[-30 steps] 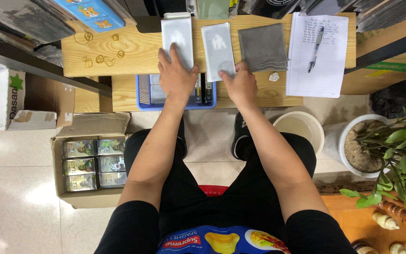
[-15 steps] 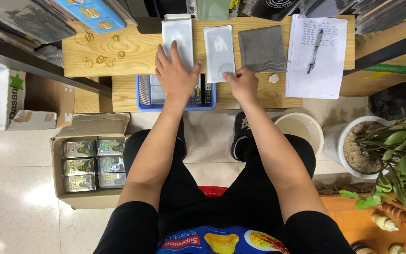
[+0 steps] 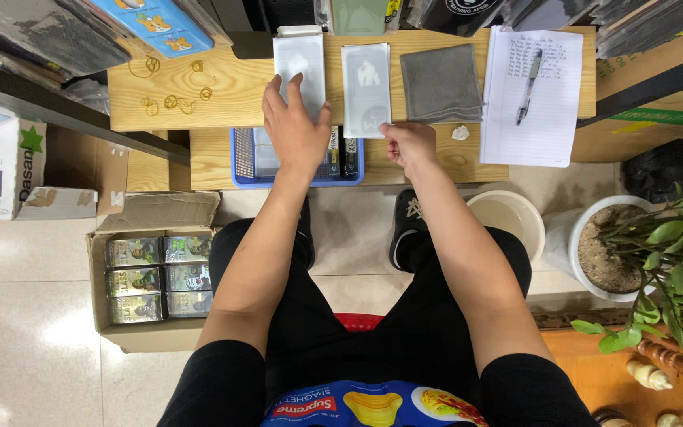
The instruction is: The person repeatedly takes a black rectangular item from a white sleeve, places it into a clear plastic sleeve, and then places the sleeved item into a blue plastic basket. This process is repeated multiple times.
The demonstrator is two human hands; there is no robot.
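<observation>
**2 flat packets at the surface's back edge**

The left hand (image 3: 298,130) lies spread, fingers flat on the left white packet (image 3: 298,59). The right hand (image 3: 409,144) pinches the near corner of the second white packet (image 3: 367,87), just beside it. A blue basket (image 3: 247,154) sits under the left palm; a grey cloth (image 3: 440,83), paper (image 3: 533,95) and pen (image 3: 530,75) lie rightward. A careless tug could slide the pinched packet off the near edge.

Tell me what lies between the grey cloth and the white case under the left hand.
In the head view, a white rectangular packet lies between the grey cloth and the white case; the right hand pinches its lower corner.
</observation>
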